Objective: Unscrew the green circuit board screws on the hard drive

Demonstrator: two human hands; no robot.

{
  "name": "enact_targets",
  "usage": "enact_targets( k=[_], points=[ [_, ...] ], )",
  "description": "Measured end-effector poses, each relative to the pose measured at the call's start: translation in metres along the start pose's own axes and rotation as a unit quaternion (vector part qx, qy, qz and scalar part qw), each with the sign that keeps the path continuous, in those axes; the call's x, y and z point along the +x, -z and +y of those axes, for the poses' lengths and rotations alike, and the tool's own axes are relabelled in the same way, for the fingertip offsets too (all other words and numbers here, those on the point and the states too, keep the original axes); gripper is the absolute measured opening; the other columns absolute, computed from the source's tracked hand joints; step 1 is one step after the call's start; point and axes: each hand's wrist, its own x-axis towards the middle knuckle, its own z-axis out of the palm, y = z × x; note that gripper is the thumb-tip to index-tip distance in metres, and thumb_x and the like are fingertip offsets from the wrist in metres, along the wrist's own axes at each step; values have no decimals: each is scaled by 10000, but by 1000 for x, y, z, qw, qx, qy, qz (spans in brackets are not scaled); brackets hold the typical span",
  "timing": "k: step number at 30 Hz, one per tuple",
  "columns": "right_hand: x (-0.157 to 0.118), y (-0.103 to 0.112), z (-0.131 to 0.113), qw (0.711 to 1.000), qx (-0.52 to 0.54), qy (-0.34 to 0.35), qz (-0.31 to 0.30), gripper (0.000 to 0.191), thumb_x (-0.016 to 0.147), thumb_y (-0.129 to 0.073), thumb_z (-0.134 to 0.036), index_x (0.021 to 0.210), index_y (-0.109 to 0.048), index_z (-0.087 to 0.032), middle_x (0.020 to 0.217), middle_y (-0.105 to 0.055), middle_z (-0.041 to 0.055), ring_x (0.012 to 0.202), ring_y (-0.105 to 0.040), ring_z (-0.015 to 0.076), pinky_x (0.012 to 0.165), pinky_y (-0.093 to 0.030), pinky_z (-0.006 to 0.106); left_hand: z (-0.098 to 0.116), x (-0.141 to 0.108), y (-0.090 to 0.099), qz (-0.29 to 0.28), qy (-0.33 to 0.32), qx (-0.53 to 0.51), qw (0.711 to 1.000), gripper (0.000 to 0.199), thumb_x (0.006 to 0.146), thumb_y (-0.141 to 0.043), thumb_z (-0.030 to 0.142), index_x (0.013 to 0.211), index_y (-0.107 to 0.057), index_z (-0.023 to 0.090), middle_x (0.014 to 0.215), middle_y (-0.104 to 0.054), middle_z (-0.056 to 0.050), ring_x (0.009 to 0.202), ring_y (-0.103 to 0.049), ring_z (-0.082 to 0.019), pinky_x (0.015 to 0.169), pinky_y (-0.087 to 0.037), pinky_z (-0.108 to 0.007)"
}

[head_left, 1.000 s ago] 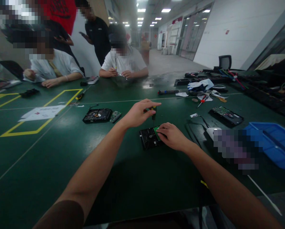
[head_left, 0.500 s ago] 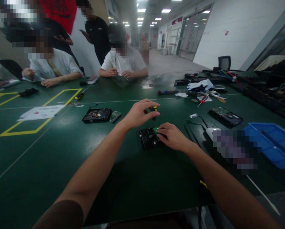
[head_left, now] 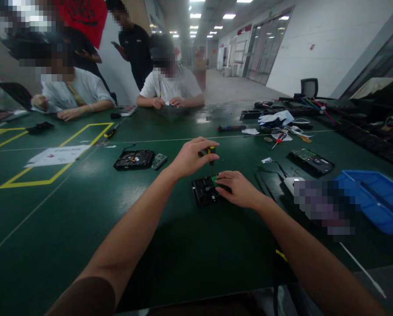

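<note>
My left hand (head_left: 194,157) is closed around the yellow-and-black handle of a screwdriver (head_left: 212,151), held upright with its shaft pointing down. Below it, a black hard drive (head_left: 203,193) lies on the green table with part of a green circuit board showing. The screwdriver's tip comes down at the drive's far edge; its exact contact point is too small to make out. My right hand (head_left: 237,188) grips the drive's right side, its fingers over the board and hiding that half.
Left of the drive lie an opened hard drive (head_left: 133,159) and a loose circuit board (head_left: 158,161). To the right are another hard drive (head_left: 311,161), a blue tray (head_left: 380,197) and a cabled white device (head_left: 293,184). Co-workers sit across the table (head_left: 84,210).
The screwdriver's handle has shifted very slightly left in my left hand. My right hand stays on the hard drive. Across the table, a co-worker's hands have moved a little.
</note>
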Motion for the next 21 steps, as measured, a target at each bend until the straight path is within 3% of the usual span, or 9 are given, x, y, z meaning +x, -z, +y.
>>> enact_targets(
  k=[4,13,21],
  points=[
    [0,1,-1,1000,-8,-2,-10,288,986,-598,-359,1185,-747,-214,1274,-714,117,1223,-626,306,1036,-467,514,0,-1,1,-19,-9,-22,1000,348,998,-606,270,1338,-661,222,1198,-721,-86,1035,-682,-186,859,-579,-333],
    [0,2,-1,1000,-9,-7,-13,303,990,-596,-385,1195,-746,-221,1297,-706,109,1202,-636,301,1031,-476,506,3,0,-1,17,5,0,1000,245,864,-798,390,1028,-739,218,974,-712,-48,859,-673,-164,756,-565,-294],
    [0,2,-4,1000,-13,-6,-19,314,997,-587,-377,1201,-740,-194,1298,-705,123,1211,-635,296,1036,-473,491,-8,-2,3,-58,7,-92,994,398,985,-565,176,1370,-642,242,1267,-705,-77,1019,-689,-181,846,-593,-327]
  ],
)
